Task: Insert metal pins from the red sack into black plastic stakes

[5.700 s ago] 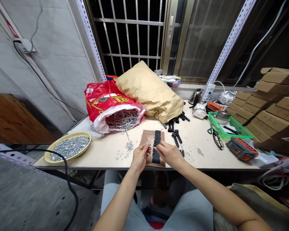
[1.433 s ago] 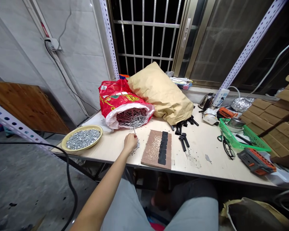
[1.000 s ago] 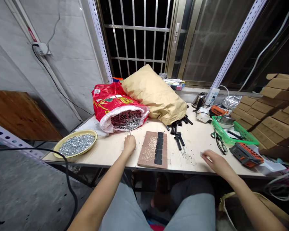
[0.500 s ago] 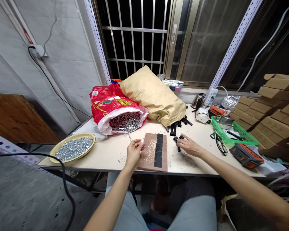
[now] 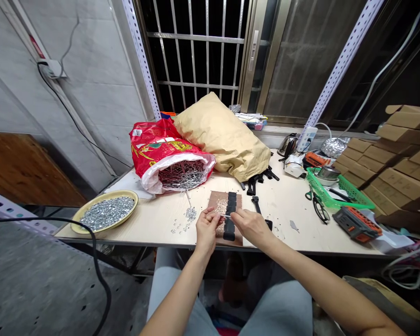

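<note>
My left hand [image 5: 206,225] and my right hand [image 5: 250,225] meet over the near end of a brown board [image 5: 217,205] that carries a row of black pads [image 5: 230,210]. Both pinch a thin metal pin [image 5: 225,215] between them, fingers closed on its ends. A black-handled piece [image 5: 268,224] pokes out from under my right hand. A small heap of silver nuts [image 5: 191,213] lies on the table just left of my left hand.
A red bag of long metal pins [image 5: 175,163] and a tan sack [image 5: 220,133] lie at the back. A yellow dish of nuts [image 5: 105,214] sits left. Black parts [image 5: 259,177], a green basket [image 5: 339,189], scissors [image 5: 315,205], an orange tool [image 5: 357,224] and cardboard boxes [image 5: 399,163] stand right.
My right hand came in from the black parts to the board. My left hand moved slightly right from the nut heap. Both now pinch the pin together.
</note>
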### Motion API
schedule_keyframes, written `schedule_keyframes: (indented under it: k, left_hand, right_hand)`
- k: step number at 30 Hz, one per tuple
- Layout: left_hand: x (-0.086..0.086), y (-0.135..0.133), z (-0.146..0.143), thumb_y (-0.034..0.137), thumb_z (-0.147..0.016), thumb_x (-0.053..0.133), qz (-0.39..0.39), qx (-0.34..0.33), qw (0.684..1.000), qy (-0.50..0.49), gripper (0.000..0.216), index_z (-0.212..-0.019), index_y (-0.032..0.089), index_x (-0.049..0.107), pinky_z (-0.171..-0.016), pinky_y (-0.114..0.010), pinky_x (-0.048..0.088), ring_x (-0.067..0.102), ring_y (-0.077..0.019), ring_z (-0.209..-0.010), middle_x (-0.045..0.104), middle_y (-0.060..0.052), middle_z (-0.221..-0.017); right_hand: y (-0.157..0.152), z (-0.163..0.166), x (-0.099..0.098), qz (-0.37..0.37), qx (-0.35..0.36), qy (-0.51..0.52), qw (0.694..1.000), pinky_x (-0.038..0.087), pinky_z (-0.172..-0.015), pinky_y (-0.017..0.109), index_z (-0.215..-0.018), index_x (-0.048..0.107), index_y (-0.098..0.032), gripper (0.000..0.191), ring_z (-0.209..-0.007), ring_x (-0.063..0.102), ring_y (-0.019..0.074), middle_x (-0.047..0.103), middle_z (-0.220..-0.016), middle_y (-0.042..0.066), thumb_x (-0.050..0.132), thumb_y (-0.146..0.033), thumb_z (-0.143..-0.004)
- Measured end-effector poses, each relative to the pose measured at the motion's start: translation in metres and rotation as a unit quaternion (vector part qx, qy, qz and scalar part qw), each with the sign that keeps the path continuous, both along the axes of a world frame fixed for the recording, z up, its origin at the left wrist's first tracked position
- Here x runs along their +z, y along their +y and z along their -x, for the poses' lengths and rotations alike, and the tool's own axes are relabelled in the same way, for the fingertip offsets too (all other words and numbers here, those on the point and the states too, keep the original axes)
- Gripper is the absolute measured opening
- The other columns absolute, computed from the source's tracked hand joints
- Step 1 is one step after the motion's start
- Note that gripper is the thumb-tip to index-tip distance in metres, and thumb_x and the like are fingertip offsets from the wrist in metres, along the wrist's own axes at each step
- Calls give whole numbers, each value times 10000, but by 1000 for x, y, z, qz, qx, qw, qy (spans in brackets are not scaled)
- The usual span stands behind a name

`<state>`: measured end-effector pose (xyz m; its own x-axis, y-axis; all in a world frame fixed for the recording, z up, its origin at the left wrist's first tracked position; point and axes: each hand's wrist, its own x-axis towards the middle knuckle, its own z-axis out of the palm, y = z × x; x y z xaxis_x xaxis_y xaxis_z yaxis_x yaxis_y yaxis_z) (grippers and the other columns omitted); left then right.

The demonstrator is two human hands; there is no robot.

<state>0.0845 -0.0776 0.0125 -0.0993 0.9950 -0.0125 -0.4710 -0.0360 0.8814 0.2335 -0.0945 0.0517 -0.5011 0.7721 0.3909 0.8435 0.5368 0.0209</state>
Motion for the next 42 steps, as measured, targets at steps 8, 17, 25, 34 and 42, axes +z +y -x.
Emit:
schedule_keyframes:
  k: [8,17,25,34,42]
  left_hand:
    - [4,-6,1,261,-717,614,-88,-5,991,106,403,-1059,177,418,-742,-287,474,607,-106,-664,610,15,-709]
    - [6,-8,3,288,-695,621,-81,-41,986,140,473,-1108,165,424,-675,-271,480,579,-108,-601,582,34,-623]
    - [-1,-5,5,329,-759,551,-103,-72,964,235,220,-842,144,635,-614,-260,476,581,-135,-620,635,-48,-704]
    - [2,-9,7,311,-822,466,-201,-30,911,360,225,-774,150,615,-598,-231,461,563,-124,-615,601,-32,-659]
    - [-1,-7,14,256,-830,466,-269,-28,864,424,171,-863,172,611,-660,-247,474,595,-140,-716,640,-58,-797]
  right_hand:
    - [-3,1,2,25,-12,16,999,292,-528,246,-748,511,-180,266,-652,517,151,562,-705,54,337,-281,-923]
    - [-3,-10,5,55,26,33,998,315,-571,241,-742,506,-184,306,-680,521,149,568,-711,50,296,-301,-932]
    - [-5,-14,3,16,37,62,997,325,-598,249,-754,537,-173,315,-694,518,154,572,-714,63,303,-290,-930]
    - [-7,-15,0,-115,48,-21,992,320,-612,246,-798,560,-160,219,-697,492,132,594,-751,46,369,-164,-903]
    - [-7,-16,7,-81,56,-41,994,304,-569,248,-796,559,-160,241,-684,503,138,580,-708,33,382,-273,-915]
